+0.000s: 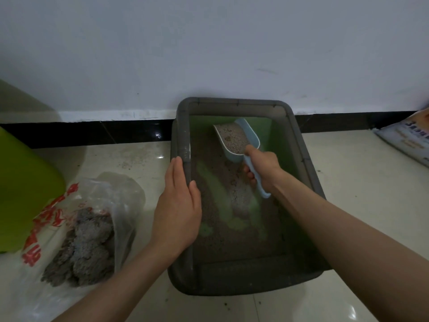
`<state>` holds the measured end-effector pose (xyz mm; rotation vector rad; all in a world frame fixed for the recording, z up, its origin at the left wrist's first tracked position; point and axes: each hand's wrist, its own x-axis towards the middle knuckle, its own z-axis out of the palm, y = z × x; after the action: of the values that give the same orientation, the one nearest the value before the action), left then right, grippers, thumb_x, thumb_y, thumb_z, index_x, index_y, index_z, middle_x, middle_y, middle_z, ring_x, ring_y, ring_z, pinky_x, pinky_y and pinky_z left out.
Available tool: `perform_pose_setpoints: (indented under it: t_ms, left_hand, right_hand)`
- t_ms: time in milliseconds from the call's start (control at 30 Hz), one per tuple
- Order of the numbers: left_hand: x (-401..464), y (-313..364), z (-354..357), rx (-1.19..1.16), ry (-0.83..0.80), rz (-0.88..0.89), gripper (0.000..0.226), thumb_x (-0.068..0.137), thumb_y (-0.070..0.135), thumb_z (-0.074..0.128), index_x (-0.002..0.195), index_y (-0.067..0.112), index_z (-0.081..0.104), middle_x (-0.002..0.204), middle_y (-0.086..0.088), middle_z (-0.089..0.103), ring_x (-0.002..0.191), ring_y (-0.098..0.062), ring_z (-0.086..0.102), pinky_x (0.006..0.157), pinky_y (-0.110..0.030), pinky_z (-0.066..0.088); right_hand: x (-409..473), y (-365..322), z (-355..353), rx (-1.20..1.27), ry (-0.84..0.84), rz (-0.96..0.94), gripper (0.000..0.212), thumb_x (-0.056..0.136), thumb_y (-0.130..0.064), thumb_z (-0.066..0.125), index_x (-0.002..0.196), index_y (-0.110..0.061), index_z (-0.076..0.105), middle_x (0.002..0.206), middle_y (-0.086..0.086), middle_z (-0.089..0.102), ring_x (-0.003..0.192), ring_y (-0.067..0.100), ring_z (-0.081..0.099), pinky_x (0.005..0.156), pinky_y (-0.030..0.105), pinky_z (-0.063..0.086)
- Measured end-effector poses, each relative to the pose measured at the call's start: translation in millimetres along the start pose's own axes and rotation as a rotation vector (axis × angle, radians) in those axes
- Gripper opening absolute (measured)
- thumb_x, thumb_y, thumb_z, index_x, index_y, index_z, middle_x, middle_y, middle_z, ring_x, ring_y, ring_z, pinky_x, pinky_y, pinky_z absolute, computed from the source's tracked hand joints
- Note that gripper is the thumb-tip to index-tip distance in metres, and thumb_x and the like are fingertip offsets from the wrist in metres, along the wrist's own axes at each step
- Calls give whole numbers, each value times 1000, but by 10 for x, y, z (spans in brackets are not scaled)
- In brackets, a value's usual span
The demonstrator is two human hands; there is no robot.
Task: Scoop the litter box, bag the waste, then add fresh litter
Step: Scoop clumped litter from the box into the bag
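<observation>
Left hand (177, 205) on litter box (183, 135) rim | bag (404, 138) print blurred, "3" legible

A home floor corner: glossy tiles (362, 205), white wall (209, 43) with black skirting (104, 133), a cat's litter box (306, 159).
</observation>
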<state>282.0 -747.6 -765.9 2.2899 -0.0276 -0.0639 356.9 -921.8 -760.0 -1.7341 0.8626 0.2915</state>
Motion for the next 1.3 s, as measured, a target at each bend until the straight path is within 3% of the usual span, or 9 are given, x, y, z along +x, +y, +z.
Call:
perform_pose_setpoints:
  t_ms: [200, 767, 1067, 1300]
  left_hand:
    - [9, -6, 14, -5, 5, 4, 56, 98, 30, 25, 148, 20, 0, 156, 2, 5, 134, -16, 32, 101, -28, 34]
    - [9, -7, 6, -19, -4, 10, 56, 98, 28, 25, 148, 16, 1, 156, 0, 5, 138, -17, 25, 106, -29, 29]
    - [0, -18, -12, -14, -20, -1, 56, 98, 30, 24, 148, 18, 0, 156, 1, 3, 137, -17, 26, 107, -32, 31]
    - [11, -9, -11, 2, -17, -6, 56, 99, 30, 24, 148, 18, 1, 156, 1, 5, 136, -19, 29, 105, -33, 33]
  right_hand:
    - [-49, -170, 100, 61, -23, 50, 30, 95, -25, 47, 71, -6, 50, 59, 6, 47, 46, 14, 40, 41, 24, 31]
    - [-182, -308, 155, 131, -24, 61, 26, 96, -20, 46, 74, -7, 48, 59, 5, 46, 46, 12, 38, 34, 19, 30]
    - [-385, 151, 102, 232, 7, 36, 29, 93, -25, 49, 70, -7, 50, 54, 5, 45, 41, 13, 36, 39, 21, 28]
    - [-325, 434, 40, 207, 62, -119, 26, 93, -24, 48, 72, -10, 50, 54, 4, 45, 39, 13, 36, 40, 23, 27]
